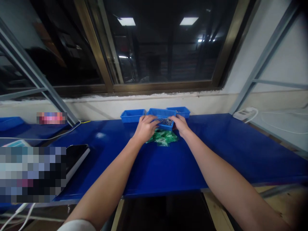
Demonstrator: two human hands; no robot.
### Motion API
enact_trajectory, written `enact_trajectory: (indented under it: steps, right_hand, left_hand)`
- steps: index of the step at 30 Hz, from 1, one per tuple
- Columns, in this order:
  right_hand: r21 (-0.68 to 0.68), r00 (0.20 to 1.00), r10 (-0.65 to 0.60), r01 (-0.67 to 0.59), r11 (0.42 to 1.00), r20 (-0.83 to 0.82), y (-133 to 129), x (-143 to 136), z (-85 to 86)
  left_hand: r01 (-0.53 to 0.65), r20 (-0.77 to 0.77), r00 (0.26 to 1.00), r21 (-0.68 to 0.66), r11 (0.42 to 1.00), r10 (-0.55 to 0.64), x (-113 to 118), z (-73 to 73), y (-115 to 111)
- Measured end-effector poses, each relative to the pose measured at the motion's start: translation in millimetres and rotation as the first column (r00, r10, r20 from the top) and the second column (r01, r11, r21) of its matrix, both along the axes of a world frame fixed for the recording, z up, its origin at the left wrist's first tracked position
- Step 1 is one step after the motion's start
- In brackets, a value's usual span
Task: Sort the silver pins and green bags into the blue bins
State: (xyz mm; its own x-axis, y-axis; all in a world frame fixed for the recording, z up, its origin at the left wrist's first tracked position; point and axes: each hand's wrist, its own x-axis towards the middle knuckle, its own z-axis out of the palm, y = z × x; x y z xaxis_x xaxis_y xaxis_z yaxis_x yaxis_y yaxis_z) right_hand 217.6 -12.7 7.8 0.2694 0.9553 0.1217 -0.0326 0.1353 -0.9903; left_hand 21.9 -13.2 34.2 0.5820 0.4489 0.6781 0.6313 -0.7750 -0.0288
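Note:
A blue plastic bin (160,112) with many thin metal screws or nails (166,121) in it sits between my hands, near the back of the blue table. My right hand (180,124) grips its right side, thumb at the rim and the other fingers mostly hidden. Over the left part of the bin, my left hand (146,126) has its fingers curled in toward the metal pieces; whatever lies between the fingertips is too small to make out. Green-and-clear plastic bags (163,137) lie in a pile on the table just below the bin.
Two more blue bins stand behind, one at the left (132,116) and one at the right (184,111) with some metal inside. A dark flat device (78,154) lies left, partly blurred. A white power strip (245,113) is at the right, near the metal frame (255,64).

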Motion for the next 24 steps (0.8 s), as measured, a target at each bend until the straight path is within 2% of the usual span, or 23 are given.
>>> enact_trajectory:
  steps: [3,5,10,14,18,21,24]
  right_hand:
    - [0.038,0.994,-0.09,0.092,0.995,-0.063,-2.5,1.5,4.4]
    - [0.078,0.985,-0.148,0.155,0.985,-0.088,-1.9,3.4,5.4]
    - [0.196,0.984,-0.175,0.173,0.965,-0.003,4.8,5.9,-5.1]
    - [0.281,0.956,-0.239,0.185,0.942,0.171,9.4,6.3,-17.1]
    - [0.32,0.928,-0.213,0.111,0.941,0.304,8.1,4.9,-20.3]
    - [0.343,0.911,-0.182,0.048,0.938,0.369,3.9,1.8,-18.9]
    - [0.374,0.894,-0.177,0.012,0.927,0.412,-1.6,-2.6,-17.2]
  left_hand:
    - [-0.173,0.213,0.963,0.019,0.985,0.165,-8.3,-1.3,-3.3]
    - [-0.192,0.255,0.947,-0.039,0.981,0.195,-12.1,-2.9,-3.2]
    - [-0.026,0.012,0.999,-0.264,0.964,0.031,-3.5,-17.5,-5.9]
    - [0.03,-0.137,0.985,-0.45,0.893,-0.102,3.7,-26.8,-7.8]
    - [0.014,-0.187,0.97,-0.592,0.806,-0.153,-5.8,-20.0,-6.3]
    - [0.016,-0.164,0.975,-0.626,0.779,-0.152,-15.5,-10.9,-5.4]
    - [0.008,-0.117,0.988,-0.624,0.781,-0.104,-20.9,-5.5,-4.4]
